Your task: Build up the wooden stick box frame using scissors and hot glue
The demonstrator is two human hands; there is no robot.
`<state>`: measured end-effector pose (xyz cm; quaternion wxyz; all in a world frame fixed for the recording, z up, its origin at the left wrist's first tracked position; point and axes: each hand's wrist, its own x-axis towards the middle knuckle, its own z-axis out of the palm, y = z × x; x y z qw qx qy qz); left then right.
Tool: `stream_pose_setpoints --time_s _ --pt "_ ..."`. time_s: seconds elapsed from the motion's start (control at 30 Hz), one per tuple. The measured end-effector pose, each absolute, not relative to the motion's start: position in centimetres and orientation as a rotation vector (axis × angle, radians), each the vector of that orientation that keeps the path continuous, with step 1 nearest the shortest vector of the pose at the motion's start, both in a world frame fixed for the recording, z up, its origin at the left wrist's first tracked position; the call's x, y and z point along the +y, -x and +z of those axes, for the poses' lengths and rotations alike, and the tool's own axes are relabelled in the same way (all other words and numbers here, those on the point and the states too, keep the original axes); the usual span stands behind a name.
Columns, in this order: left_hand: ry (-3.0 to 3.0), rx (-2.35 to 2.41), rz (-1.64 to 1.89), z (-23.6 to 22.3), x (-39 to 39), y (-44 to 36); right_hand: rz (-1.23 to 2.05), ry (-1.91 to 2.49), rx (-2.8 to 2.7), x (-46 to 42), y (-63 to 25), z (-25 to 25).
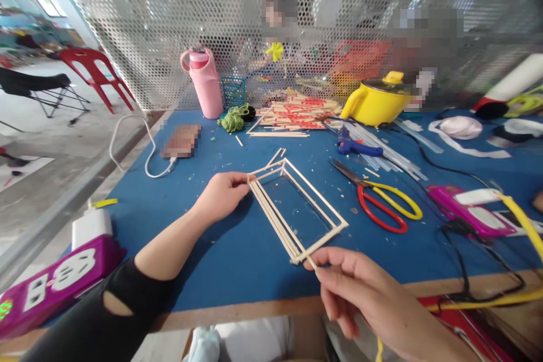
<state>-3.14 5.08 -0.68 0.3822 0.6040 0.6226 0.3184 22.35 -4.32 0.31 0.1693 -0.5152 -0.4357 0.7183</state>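
Observation:
A box-shaped frame of thin wooden sticks (pixel 316 245) stands on the blue tabletop, its top open. At its far left corner, my left hand (pixel 223 195) pinches the frame between thumb and fingertips. My right hand (pixel 356 283) is closed on the end of a wooden stick (pixel 311 262) that juts from the near corner; the rest of that stick lies along the frame, and I cannot tell whether it is fixed there. Red-and-yellow handled scissors (pixel 384 203) lie open to the right. Beyond them rests a blue glue gun (pixel 358 144).
Clear glue sticks (pixel 382 153), paper-wrapped chopsticks (pixel 297 113) and green yarn (pixel 233 119) lie at the back. A pink bottle (pixel 206 85) and yellow pot (pixel 377 103) stand by the mesh screen (pixel 161 22). Purple power strips (pixel 470 212) and cords flank the workspace.

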Motion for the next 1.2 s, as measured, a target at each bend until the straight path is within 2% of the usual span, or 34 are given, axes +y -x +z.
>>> stream_pose_setpoints --time_s 0.4,0.57,0.87,0.93,1.03,1.2 --pt "-1.569 1.655 0.782 -0.5 4.9 3.1 2.087 1.44 -1.231 -4.2 -22.2 0.5" --pt "-1.755 1.954 1.16 0.6 3.7 2.8 2.081 1.438 -1.229 -4.2 -22.2 0.5" --pt "-1.956 1.652 1.583 1.5 -4.0 -0.3 2.075 1.411 -1.199 -5.3 -23.7 0.8" --pt "-2.098 1.596 1.518 0.9 -6.3 -0.7 2.075 1.429 -1.194 -6.4 -25.1 0.9" --pt "-2.338 1.579 1.174 0.2 -7.3 -0.5 2.032 1.538 -1.212 -9.0 -28.2 0.9" --pt "-2.925 1.245 0.507 1.1 -2.4 0.2 2.0 1.6 -1.183 -13.2 -33.4 0.6"
